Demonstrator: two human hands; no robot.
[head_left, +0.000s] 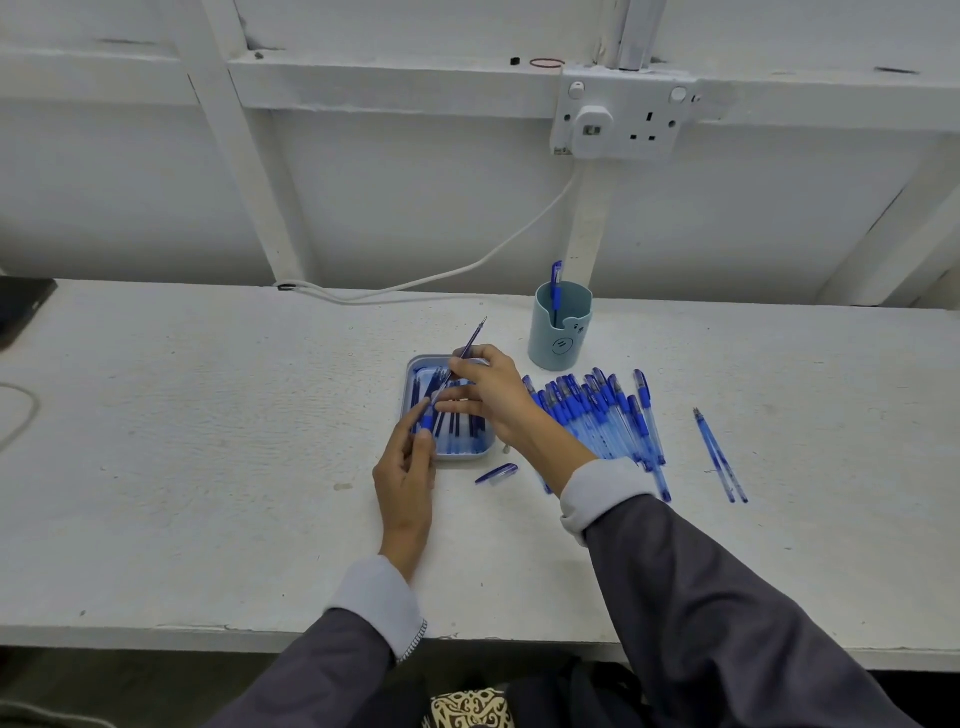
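At the left edge of the frame a dark flat object (21, 306) lies on the white table (208, 467), away from the work. Just left of centre, our left hand (405, 467) pinches one blue pen barrel (427, 421) by its grip end, tilted up, so the open end faces the other hand. Our right hand (491, 395) reaches across from the right and pinches one thin refill (474, 340) between thumb and fingertips. Its tip points to the upper right and its lower end meets the barrel, so we judge that the two are being fitted together.

Both hands work directly above the one small blue tray (462, 457). It keeps the spare refills together and within reach, though they overlap too much for us to count. One loose cap (496, 474) lies just below the tray, probably kept handy for closing the pen.

Right of centre stands one light blue cup (558, 338) with one capped pen (557, 280) in it, and below it a fanned pile of capped pens (602, 415), a dozen or more. Farther right, two thin blue pieces (719, 457) lie side by side, apart from the pile.
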